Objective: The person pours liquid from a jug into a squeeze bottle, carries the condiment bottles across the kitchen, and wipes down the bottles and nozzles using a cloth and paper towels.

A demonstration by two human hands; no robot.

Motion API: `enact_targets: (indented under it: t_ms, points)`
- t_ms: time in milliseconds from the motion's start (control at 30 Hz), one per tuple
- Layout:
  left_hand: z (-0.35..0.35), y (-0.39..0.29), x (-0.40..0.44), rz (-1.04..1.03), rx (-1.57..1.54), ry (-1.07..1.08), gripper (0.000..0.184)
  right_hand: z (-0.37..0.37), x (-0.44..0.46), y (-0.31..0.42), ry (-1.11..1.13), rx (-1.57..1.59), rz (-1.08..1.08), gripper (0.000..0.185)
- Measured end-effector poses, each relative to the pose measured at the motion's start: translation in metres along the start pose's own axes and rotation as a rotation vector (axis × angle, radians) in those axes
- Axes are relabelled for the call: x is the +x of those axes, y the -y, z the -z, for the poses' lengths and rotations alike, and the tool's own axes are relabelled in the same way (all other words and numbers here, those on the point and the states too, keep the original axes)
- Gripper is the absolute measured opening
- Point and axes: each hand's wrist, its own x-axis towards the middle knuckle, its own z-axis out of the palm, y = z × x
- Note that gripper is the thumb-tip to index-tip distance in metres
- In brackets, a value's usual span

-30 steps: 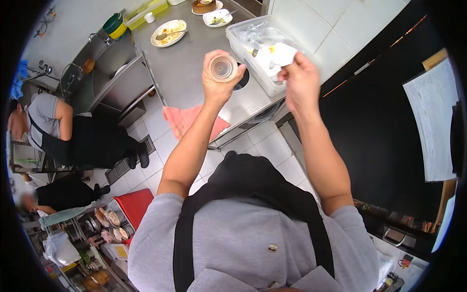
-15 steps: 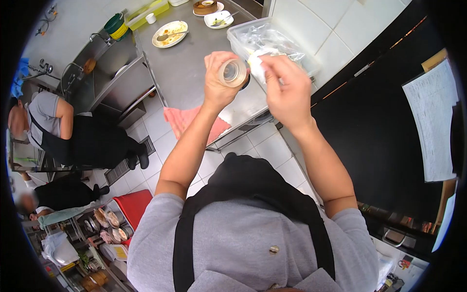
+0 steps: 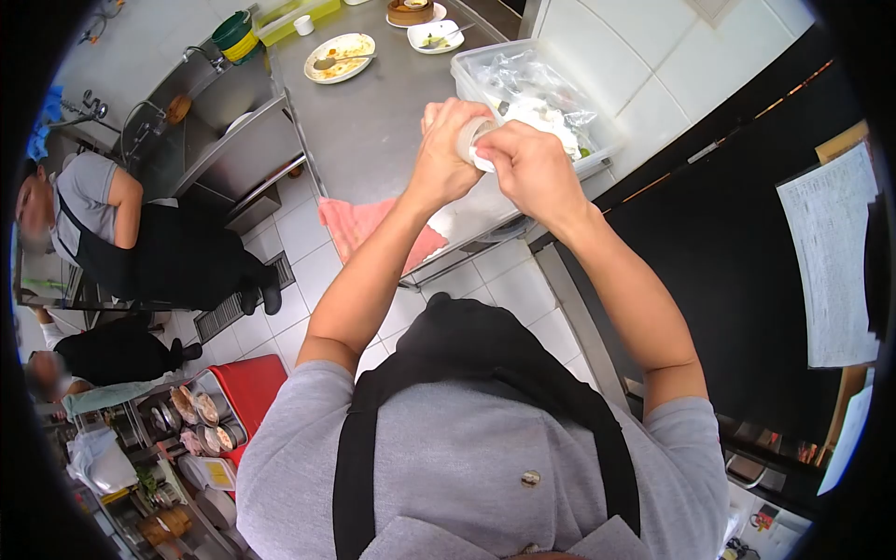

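My left hand [image 3: 446, 154] is wrapped round a clear plastic bottle-like container [image 3: 473, 138], its round open mouth turned toward my right hand. Most of its body is hidden behind my fingers. My right hand [image 3: 537, 177] is closed in a pinch, its thumb and fingertips at the container's mouth. Whatever lies between those fingertips is hidden. Both hands are over the steel table [image 3: 373, 121], just left of a translucent plastic tub [image 3: 474, 67] holding clear plastic bags and crumpled white tissue [image 3: 541, 119].
A pink cloth [image 3: 373, 229] hangs over the table's front edge. Further back are a food-stained oval plate [image 3: 313, 73] with a spoon, a small white dish [image 3: 453, 42] and a steamer basket [image 3: 411, 13]. Two people in aprons work at left, near the sink. A black door stands right.
My right hand has moved left from beside the tub to the container's mouth. The left hand has shifted slightly right and turned the mouth toward it.
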Motion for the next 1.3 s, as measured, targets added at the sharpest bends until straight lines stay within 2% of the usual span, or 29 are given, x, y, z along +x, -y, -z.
enact_targets:
  t_ms: [67, 100, 167, 267, 367, 500, 600, 700, 767, 833, 900, 933, 967, 1000, 1033, 1100, 1133, 1233, 1267, 1300]
  points:
    - [0.0, -0.003, 0.005, 0.012, -0.028, 0.012, 0.043, 0.007, 0.01, 0.018, -0.058, -0.034, -0.215, 0.019]
    - [0.001, -0.004, 0.007, 0.024, -0.059, 0.028, 0.043, 0.007, 0.008, 0.018, -0.054, -0.031, -0.208, 0.019]
    - [0.004, -0.001, 0.007, 0.011, -0.025, 0.023, 0.045, 0.007, 0.003, 0.015, 0.005, -0.109, -0.065, 0.021]
    - [0.009, 0.003, 0.008, 0.032, -0.013, 0.044, 0.046, 0.014, 0.001, 0.025, -0.011, -0.041, 0.068, 0.023]
    - [0.015, -0.004, 0.008, 0.07, -0.007, 0.129, 0.048, 0.022, 0.006, 0.001, 0.129, -0.052, 0.136, 0.023]
    - [0.021, -0.011, 0.013, 0.116, 0.036, 0.287, 0.051, 0.028, 0.014, -0.009, 0.197, -0.134, 0.176, 0.019]
    - [0.022, -0.025, 0.013, 0.158, 0.054, 0.319, 0.051, 0.026, 0.016, -0.015, 0.241, -0.197, 0.29, 0.017]
    - [0.021, -0.029, 0.016, 0.134, 0.11, 0.26, 0.054, 0.018, 0.014, -0.015, 0.126, -0.037, 0.253, 0.022]
    - [0.014, -0.022, 0.014, 0.145, 0.027, 0.208, 0.052, 0.018, 0.011, 0.007, 0.102, 0.307, -0.317, 0.024]
    - [0.014, -0.023, 0.014, 0.153, -0.047, 0.152, 0.051, 0.017, 0.008, 0.018, 0.076, 0.323, -0.324, 0.026]
    - [0.021, -0.029, 0.014, 0.035, 0.171, 0.19, 0.041, 0.017, 0.01, 0.015, 0.05, 0.339, -0.325, 0.028]
    - [0.027, -0.033, 0.017, 0.037, 0.173, 0.193, 0.041, 0.016, 0.008, 0.007, 0.052, 0.139, 0.013, 0.027]
    - [0.035, -0.038, 0.022, 0.152, 0.093, 0.381, 0.038, 0.017, 0.006, 0.002, 0.051, -0.066, 0.349, 0.026]
    - [0.041, -0.041, 0.025, 0.264, 0.01, 0.57, 0.035, 0.022, 0.004, -0.001, 0.149, -0.133, 0.47, 0.024]
    - [0.044, -0.04, 0.026, 0.259, 0.012, 0.572, 0.035, 0.023, 0.003, -0.001, 0.145, -0.137, 0.47, 0.024]
    - [0.05, -0.037, 0.024, 0.199, -0.041, 0.804, 0.033, 0.024, 0.0, -0.001, 0.307, -0.114, 0.634, 0.02]
    - [0.051, -0.033, 0.024, 0.219, -0.088, 0.897, 0.035, 0.023, -0.002, 0.002, 0.306, -0.112, 0.636, 0.02]
    - [0.055, -0.029, 0.028, 0.22, -0.093, 0.999, 0.038, 0.017, -0.005, 0.002, 0.325, -0.222, 0.721, 0.013]
    - [0.053, -0.03, 0.026, 0.218, -0.093, 0.996, 0.038, 0.011, -0.009, -0.004, 0.265, -0.169, 0.651, 0.014]
    - [0.051, -0.034, 0.022, 0.254, -0.138, 0.897, 0.04, 0.005, -0.014, -0.008, 0.205, -0.113, 0.576, 0.015]
